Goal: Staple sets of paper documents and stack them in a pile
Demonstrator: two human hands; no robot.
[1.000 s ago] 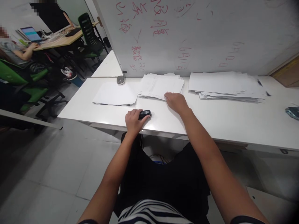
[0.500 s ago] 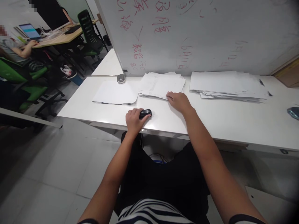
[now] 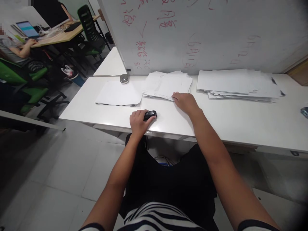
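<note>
My left hand (image 3: 139, 121) is closed round a small black stapler (image 3: 150, 114) that rests near the front edge of the white table (image 3: 240, 122). My right hand (image 3: 184, 101) lies on the near edge of the middle stack of paper (image 3: 168, 84), its fingers curled down on the sheets. A few sheets (image 3: 119, 94) lie to the left of that stack. A larger, spread pile of paper (image 3: 238, 85) sits to the right.
A whiteboard (image 3: 204, 32) with red writing stands along the table's far edge. A small grey object (image 3: 124, 78) lies at its left foot. At the far left a person sits at a desk with a laptop (image 3: 25, 29), among green chairs (image 3: 14, 75).
Both hands stay where they were on the stapler and the paper stack. The view has shifted slightly, so everything sits a little lower and nearer.
</note>
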